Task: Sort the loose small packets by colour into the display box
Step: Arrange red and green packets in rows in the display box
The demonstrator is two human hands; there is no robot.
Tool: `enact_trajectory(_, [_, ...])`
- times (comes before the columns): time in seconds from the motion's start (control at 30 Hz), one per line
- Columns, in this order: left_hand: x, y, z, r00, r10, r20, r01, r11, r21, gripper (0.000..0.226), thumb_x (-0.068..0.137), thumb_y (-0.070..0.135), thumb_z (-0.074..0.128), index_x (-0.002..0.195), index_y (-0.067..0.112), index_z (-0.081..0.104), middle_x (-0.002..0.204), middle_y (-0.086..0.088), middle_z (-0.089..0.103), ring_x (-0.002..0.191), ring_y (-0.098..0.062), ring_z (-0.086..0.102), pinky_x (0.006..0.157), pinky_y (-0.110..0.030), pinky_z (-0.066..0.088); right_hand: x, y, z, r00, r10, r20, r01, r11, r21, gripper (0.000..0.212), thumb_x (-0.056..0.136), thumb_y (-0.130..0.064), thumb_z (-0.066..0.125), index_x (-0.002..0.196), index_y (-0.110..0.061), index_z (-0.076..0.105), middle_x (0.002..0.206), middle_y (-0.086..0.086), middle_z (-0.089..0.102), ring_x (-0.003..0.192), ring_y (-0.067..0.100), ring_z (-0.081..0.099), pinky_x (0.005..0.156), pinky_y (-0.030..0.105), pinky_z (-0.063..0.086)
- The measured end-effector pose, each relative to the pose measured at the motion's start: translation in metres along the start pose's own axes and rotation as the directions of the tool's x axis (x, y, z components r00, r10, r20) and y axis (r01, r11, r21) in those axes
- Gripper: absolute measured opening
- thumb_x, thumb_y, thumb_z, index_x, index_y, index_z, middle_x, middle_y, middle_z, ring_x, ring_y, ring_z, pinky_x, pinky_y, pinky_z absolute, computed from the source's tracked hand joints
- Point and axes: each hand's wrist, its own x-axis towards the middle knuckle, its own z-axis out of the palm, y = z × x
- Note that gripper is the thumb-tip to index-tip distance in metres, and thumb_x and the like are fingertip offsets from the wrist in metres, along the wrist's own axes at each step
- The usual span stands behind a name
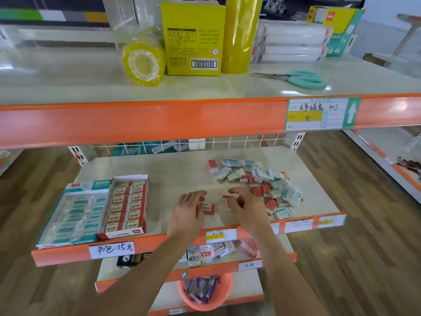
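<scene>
Two open cardboard display boxes sit side by side at the shelf's left — a teal-and-white one (68, 215) and a red-and-cream one (127, 204), their long axes running front to back. Right of both hands lies a jumbled heap of loose teal and red packets (262, 188). Left hand (188, 213) grasps a red-and-white packet (208, 208), lying crosswise; right hand (245, 207) pinches another small red-topped packet (226, 200).

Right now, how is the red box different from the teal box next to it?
The red box holds red-and-cream packets in two neat columns; the teal box holds teal-and-white packets. The red box is narrower, the teal box wider. The red box sits to the right, nearer the hands. Both lie open, side by side, on the shelf.
</scene>
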Motion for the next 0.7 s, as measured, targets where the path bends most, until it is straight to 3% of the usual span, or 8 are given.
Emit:
enact_trajectory(0.07, [-0.0002, 0.0017, -0.0011, 0.999, 0.021, 0.044, -0.022, 1.000, 0.020, 0.048, 0.084, 0.003, 0.048, 0.127, 0.024, 0.055, 0.108, 0.010, 0.059, 0.108, -0.010, 0.048, 0.092, -0.030, 0.045, -0.0006, -0.0001, -0.0001, 1.000, 0.005, 0.006, -0.005, 1.000, 0.018, 0.025, 0.094, -0.020, 0.055, 0.114, -0.027, 0.068, 0.066, -0.006, 0.065, 0.047, 0.005, 0.053, 0.045, 0.022, 0.041])
enact_trajectory(0.1, [-0.0001, 0.0013, -0.0004, 0.997, 0.041, 0.067, -0.045, 0.998, 0.047, 0.051, 0.081, 0.005, 0.050, 0.129, 0.025, 0.053, 0.110, 0.009, 0.059, 0.111, -0.010, 0.046, 0.096, -0.031, 0.043, -0.0007, -0.0006, -0.0006, 1.000, -0.010, 0.000, 0.010, 1.000, 0.010, 0.027, 0.093, -0.017, 0.055, 0.113, -0.028, 0.069, 0.080, -0.009, 0.069, 0.054, 0.004, 0.056, 0.050, 0.025, 0.046])
enact_trajectory(0.2, [0.0004, -0.0010, 0.0035, 0.991, 0.095, 0.091, -0.107, 0.985, 0.138, 0.051, 0.080, 0.015, 0.053, 0.130, 0.027, 0.052, 0.117, 0.010, 0.060, 0.116, -0.011, 0.044, 0.101, -0.030, 0.035, -0.0002, -0.0032, -0.0031, 0.994, -0.110, 0.006, 0.110, 0.992, -0.067, 0.039, 0.089, -0.006, 0.055, 0.118, -0.028, 0.068, 0.126, -0.015, 0.053, 0.081, 0.000, 0.057, 0.072, 0.026, 0.055])
enact_trajectory(0.3, [0.0007, -0.0013, 0.0052, 0.991, 0.100, 0.089, -0.113, 0.981, 0.156, 0.049, 0.081, 0.022, 0.054, 0.129, 0.029, 0.052, 0.118, 0.013, 0.059, 0.117, -0.010, 0.043, 0.101, -0.030, 0.033, 0.0015, -0.0015, -0.0027, 0.983, -0.148, 0.108, 0.163, 0.975, -0.151, 0.047, 0.089, -0.005, 0.053, 0.121, -0.036, 0.067, 0.143, -0.015, 0.045, 0.120, 0.005, 0.048, 0.089, 0.031, 0.053])
enact_trajectory(0.37, [0.0003, -0.0003, 0.0046, 0.993, 0.084, 0.083, -0.096, 0.984, 0.148, 0.049, 0.080, 0.023, 0.055, 0.129, 0.029, 0.052, 0.117, 0.012, 0.059, 0.116, -0.011, 0.043, 0.102, -0.031, 0.034, 0.0010, -0.0001, -0.0013, 0.978, -0.133, 0.163, 0.167, 0.963, -0.214, 0.042, 0.090, -0.015, 0.055, 0.122, -0.041, 0.065, 0.143, -0.017, 0.046, 0.127, 0.010, 0.044, 0.097, 0.035, 0.048])
enact_trajectory(0.43, [-0.0002, 0.0002, 0.0039, 0.996, 0.061, 0.060, -0.069, 0.987, 0.144, 0.048, 0.079, 0.024, 0.056, 0.127, 0.028, 0.053, 0.114, 0.010, 0.060, 0.112, -0.012, 0.045, 0.100, -0.033, 0.036, 0.0005, -0.0002, -0.0006, 0.979, -0.123, 0.161, 0.157, 0.963, -0.221, 0.038, 0.086, -0.026, 0.060, 0.122, -0.037, 0.064, 0.136, -0.018, 0.050, 0.123, 0.012, 0.048, 0.096, 0.034, 0.048])
enact_trajectory(0.57, [-0.0006, 0.0019, 0.0022, 0.999, 0.022, 0.028, -0.026, 0.991, 0.129, 0.044, 0.082, 0.025, 0.061, 0.125, 0.028, 0.054, 0.111, 0.011, 0.061, 0.109, -0.014, 0.048, 0.095, -0.031, 0.037, -0.0008, -0.0046, -0.0025, 0.990, -0.085, 0.115, 0.104, 0.980, -0.170, 0.039, 0.079, -0.029, 0.070, 0.118, -0.030, 0.064, 0.110, -0.021, 0.052, 0.103, 0.007, 0.055, 0.078, 0.022, 0.045])
enact_trajectory(0.7, [0.0009, 0.0051, -0.0014, 0.999, 0.002, 0.052, -0.008, 0.993, 0.114, 0.042, 0.085, 0.026, 0.064, 0.126, 0.029, 0.054, 0.110, 0.010, 0.063, 0.109, -0.015, 0.050, 0.095, -0.032, 0.038, -0.0046, -0.0094, -0.0062, 0.990, -0.060, 0.127, 0.073, 0.992, -0.098, 0.042, 0.082, -0.030, 0.072, 0.122, -0.037, 0.062, 0.102, -0.025, 0.055, 0.081, -0.008, 0.055, 0.068, 0.010, 0.041])
